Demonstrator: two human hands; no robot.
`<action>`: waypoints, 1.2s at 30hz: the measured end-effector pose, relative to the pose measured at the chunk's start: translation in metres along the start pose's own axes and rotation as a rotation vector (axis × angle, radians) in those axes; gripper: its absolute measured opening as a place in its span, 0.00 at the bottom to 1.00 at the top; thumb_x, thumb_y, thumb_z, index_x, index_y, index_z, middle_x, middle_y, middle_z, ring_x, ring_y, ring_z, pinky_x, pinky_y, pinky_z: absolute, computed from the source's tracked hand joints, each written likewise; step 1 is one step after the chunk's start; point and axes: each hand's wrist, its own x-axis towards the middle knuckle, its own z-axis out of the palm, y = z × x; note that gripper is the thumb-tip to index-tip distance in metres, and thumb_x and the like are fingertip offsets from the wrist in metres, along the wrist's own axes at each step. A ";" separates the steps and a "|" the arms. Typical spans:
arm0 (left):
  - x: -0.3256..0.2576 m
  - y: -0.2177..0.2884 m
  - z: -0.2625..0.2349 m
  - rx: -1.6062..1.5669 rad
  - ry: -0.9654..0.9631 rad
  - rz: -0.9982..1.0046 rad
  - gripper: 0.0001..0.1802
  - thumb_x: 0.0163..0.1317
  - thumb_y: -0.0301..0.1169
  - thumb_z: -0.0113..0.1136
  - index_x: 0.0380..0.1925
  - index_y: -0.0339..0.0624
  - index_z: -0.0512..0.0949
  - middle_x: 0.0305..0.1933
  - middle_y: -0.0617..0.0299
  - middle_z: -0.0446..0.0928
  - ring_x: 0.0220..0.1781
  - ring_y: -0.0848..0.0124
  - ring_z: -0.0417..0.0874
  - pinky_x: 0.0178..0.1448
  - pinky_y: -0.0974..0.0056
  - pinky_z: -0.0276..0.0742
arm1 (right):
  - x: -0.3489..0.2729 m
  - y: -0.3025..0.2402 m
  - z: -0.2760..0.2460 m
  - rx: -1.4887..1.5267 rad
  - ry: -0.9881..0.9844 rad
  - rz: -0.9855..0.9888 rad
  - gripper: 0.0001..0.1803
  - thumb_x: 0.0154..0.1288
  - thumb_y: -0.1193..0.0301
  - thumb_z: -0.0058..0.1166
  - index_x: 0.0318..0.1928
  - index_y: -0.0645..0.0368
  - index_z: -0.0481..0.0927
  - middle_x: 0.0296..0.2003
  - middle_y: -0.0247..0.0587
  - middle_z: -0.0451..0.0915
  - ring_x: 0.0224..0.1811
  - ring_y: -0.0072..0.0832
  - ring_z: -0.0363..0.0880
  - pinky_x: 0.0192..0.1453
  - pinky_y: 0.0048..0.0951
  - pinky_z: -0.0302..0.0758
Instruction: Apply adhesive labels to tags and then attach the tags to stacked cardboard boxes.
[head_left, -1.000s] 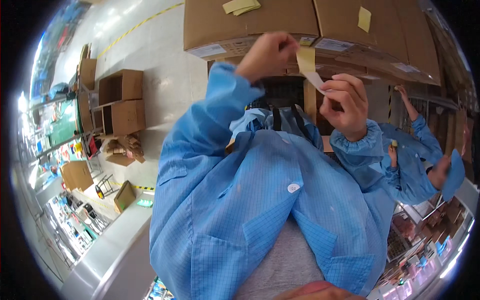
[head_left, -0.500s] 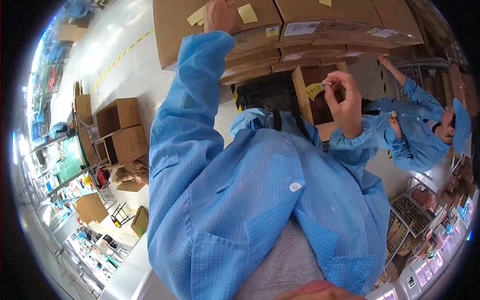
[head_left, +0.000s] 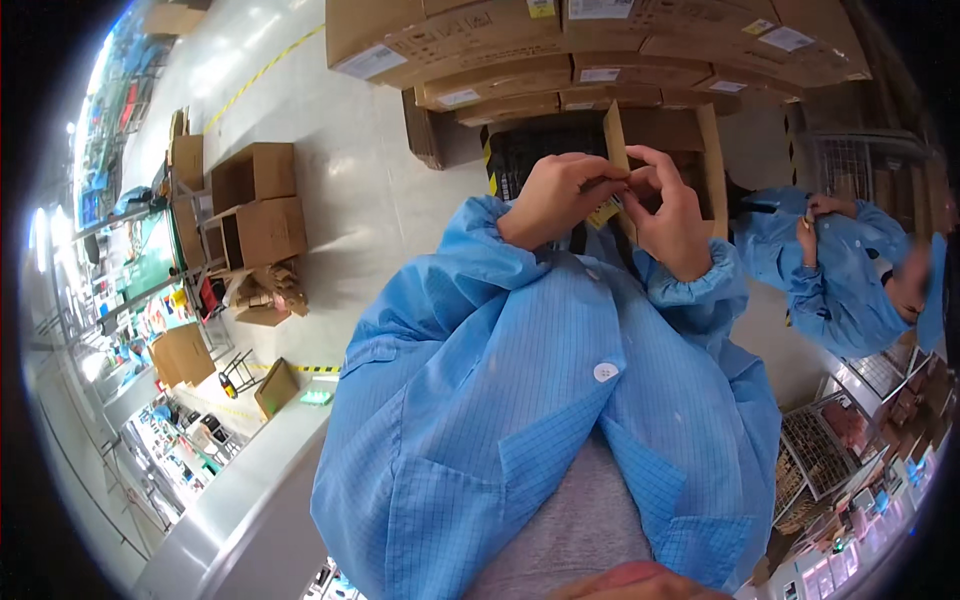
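In front of my chest, my left hand [head_left: 560, 198] and my right hand [head_left: 668, 215] meet with their fingertips pinched together. A small yellow sticky label [head_left: 602, 214] with dark print shows just below the touching fingers, partly hidden by them. Both hands seem to grip its upper edge. Behind the hands stands an open cardboard box [head_left: 712, 150] with its flaps up. Beyond it, large closed cartons [head_left: 470, 38] are stacked, with white and yellow labels on their sides.
At the right a co-worker in a blue coat [head_left: 835, 270] stands with hands together near wire cages [head_left: 825, 450]. A black crate [head_left: 540, 150] lies beside the open box. Empty cartons [head_left: 265, 230] sit on a rack at the left. A metal surface [head_left: 240, 500] is at lower left.
My left hand has come down from the carton tops to meet my right hand at the yellow label. The view has shifted away from the cartons' tops. The co-worker's outstretched arm has drawn in.
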 end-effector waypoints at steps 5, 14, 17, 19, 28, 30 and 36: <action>-0.034 0.022 0.018 0.030 -0.013 -0.093 0.09 0.53 0.28 0.65 0.34 0.39 0.81 0.32 0.55 0.82 0.34 0.59 0.84 0.39 0.63 0.80 | -0.038 0.008 -0.001 0.124 -0.046 0.093 0.23 0.59 0.80 0.57 0.56 0.58 0.69 0.36 0.44 0.82 0.38 0.30 0.82 0.44 0.29 0.77; -0.095 0.045 0.047 0.088 -0.003 -0.217 0.08 0.53 0.26 0.66 0.34 0.39 0.81 0.35 0.57 0.82 0.36 0.63 0.84 0.41 0.63 0.80 | -0.088 0.023 0.003 0.071 -0.157 0.015 0.23 0.59 0.80 0.58 0.55 0.58 0.70 0.38 0.43 0.82 0.40 0.26 0.82 0.42 0.26 0.78; -0.101 0.042 0.056 0.103 0.096 -0.107 0.08 0.53 0.27 0.65 0.33 0.39 0.80 0.36 0.57 0.81 0.38 0.61 0.83 0.42 0.62 0.80 | -0.095 0.027 0.009 0.213 -0.091 0.126 0.22 0.58 0.79 0.59 0.54 0.58 0.71 0.35 0.40 0.82 0.35 0.23 0.80 0.39 0.24 0.77; -0.099 0.039 0.057 0.148 0.143 0.031 0.08 0.52 0.26 0.66 0.33 0.39 0.79 0.36 0.56 0.80 0.37 0.60 0.82 0.41 0.61 0.80 | -0.096 0.030 0.007 0.118 -0.043 0.075 0.20 0.58 0.79 0.59 0.51 0.59 0.73 0.34 0.38 0.81 0.33 0.21 0.78 0.38 0.23 0.76; -0.093 0.029 0.032 -0.192 0.197 -0.341 0.07 0.54 0.23 0.66 0.32 0.38 0.78 0.33 0.59 0.80 0.36 0.70 0.83 0.39 0.67 0.79 | -0.066 0.034 0.015 0.098 -0.064 0.049 0.07 0.59 0.75 0.62 0.37 0.61 0.78 0.28 0.31 0.78 0.30 0.15 0.73 0.34 0.18 0.71; -0.090 0.011 0.029 -0.243 0.236 -0.316 0.07 0.54 0.22 0.66 0.32 0.37 0.78 0.33 0.59 0.80 0.37 0.71 0.82 0.40 0.67 0.79 | -0.048 0.039 0.024 0.148 -0.045 0.093 0.07 0.59 0.73 0.62 0.37 0.60 0.78 0.28 0.30 0.77 0.30 0.14 0.73 0.33 0.18 0.70; -0.068 -0.045 0.011 -0.463 0.310 -0.363 0.07 0.56 0.20 0.64 0.32 0.36 0.75 0.36 0.61 0.78 0.39 0.74 0.80 0.46 0.69 0.76 | 0.012 0.044 0.044 0.152 -0.135 0.027 0.08 0.60 0.71 0.62 0.35 0.61 0.77 0.29 0.30 0.75 0.29 0.15 0.70 0.34 0.18 0.69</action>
